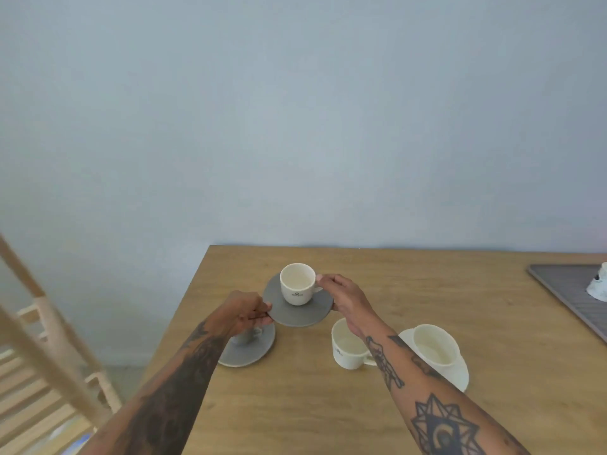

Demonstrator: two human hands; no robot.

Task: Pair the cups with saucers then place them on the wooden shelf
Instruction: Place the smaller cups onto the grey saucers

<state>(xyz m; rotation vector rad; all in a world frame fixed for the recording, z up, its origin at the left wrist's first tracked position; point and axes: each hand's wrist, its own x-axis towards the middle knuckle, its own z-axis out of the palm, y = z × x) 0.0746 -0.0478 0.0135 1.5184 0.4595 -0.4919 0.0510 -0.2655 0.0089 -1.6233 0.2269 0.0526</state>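
Note:
A white cup (296,284) with a small dark logo stands on a grey saucer (295,311) that is lifted above the wooden table (328,405). My left hand (244,311) grips the saucer's left edge. My right hand (341,295) holds its right edge, thumb at the cup's handle. Under my left hand a second grey saucer (254,351) rests on the table with a grey cup (248,334) mostly hidden. A loose white cup (346,346) stands right of it. Farther right a cream cup (433,348) sits on a cream saucer (460,377).
The wooden shelf (42,349), a slatted light-wood frame, stands at the lower left, beside the table's left edge. A grey ribbed mat (571,290) with a white object (599,285) lies at the table's far right. A pale blue wall backs the table.

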